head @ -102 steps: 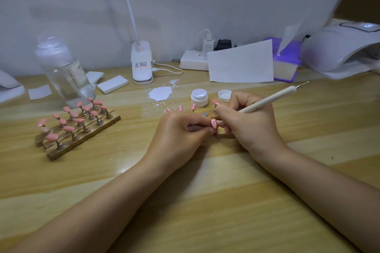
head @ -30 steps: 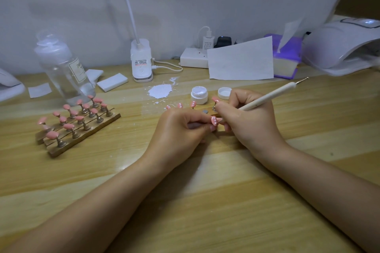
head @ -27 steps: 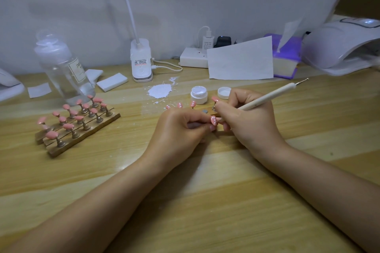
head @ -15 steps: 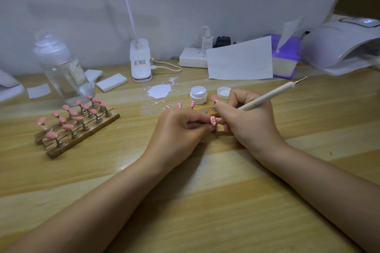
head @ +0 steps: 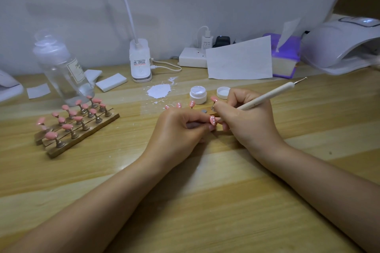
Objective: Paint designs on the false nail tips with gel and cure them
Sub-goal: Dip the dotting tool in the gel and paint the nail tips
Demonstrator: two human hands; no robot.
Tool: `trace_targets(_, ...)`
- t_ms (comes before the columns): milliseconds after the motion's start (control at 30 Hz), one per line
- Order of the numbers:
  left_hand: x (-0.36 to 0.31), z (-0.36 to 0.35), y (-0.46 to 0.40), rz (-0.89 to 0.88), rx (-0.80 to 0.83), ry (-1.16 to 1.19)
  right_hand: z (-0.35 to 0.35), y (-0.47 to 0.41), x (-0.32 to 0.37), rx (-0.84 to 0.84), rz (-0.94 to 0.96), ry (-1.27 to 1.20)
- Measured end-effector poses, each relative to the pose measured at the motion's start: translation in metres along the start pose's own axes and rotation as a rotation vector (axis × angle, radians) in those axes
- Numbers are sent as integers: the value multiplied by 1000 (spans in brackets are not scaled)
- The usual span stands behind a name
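Table [head: 205,201]: light wood, banded in pale and darker yellow-brown stripes. Held nail tip [head: 212,119]: pink with small white dots. Nail tips on the far strip [head: 178,105]: pink, three with white dots, the rightmost plain. Left rack [head: 82,129]: brown wood, pegs metallic, tips plain pink. Dotting pen [head: 265,96]: cream barrel, metal point. Gel jar [head: 198,95] and lid [head: 223,92]: white. Spill [head: 159,91] far of centre: white. Bottle [head: 61,68]: clear, pale label with dark lettering. Lamp base [head: 140,60]: white. Paper [head: 239,61]: white. Tissue box [head: 284,57]: purple, white tissue. Curing lamp [head: 341,43], far right: white. Wall: pale grey.
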State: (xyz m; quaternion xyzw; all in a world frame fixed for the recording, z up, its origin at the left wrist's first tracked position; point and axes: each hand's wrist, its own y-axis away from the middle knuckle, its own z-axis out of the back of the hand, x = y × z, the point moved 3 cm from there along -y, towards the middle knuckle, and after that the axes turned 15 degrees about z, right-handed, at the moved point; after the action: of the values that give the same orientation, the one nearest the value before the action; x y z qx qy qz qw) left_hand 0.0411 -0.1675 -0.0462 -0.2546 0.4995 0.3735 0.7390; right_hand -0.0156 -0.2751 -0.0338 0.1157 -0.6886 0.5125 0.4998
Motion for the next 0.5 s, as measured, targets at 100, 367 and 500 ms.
trace_targets(100,0,0,0,-10,4,0,0,0,0,2,-4,-9)
trace_targets(367,-2,0,1,-34,-1,-16,0,0,-1,-3,-11,-6)
trace_targets(500,-1,0,1,-25,1,-7,1,0,-2,-6,-15,-1)
